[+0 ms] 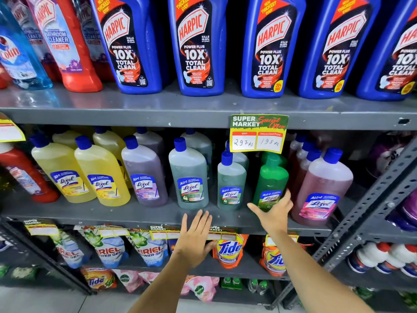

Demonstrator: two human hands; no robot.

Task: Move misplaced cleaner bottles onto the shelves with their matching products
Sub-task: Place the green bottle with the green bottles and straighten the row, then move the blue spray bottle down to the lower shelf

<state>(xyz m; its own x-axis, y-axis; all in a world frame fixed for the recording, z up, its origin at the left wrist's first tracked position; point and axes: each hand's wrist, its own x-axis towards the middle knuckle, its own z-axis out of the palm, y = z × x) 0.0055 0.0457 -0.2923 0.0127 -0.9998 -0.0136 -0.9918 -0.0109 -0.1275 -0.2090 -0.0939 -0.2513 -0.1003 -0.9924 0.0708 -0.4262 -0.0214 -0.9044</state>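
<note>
On the middle shelf (135, 214) stand Lizol bottles in a row: yellow ones (99, 170), a purple one (144, 172), grey-green ones (188, 177), a smaller grey-green one (230, 181), a solid green bottle (272, 177) and a pink one (322, 186). My right hand (274, 213) is spread open at the base of the solid green bottle, fingers touching its label but not closed around it. My left hand (195, 238) hovers open, fingers apart, below the shelf's front edge under the grey-green bottles. It holds nothing.
Blue Harpic bottles (194, 46) fill the top shelf, with red Harpic bathroom cleaner (65, 41) and a blue Colin bottle (20, 53) at left. A red bottle (24, 175) stands at the middle shelf's left end. A price tag (258, 133) hangs above the green bottle. Detergent pouches (149, 249) sit below.
</note>
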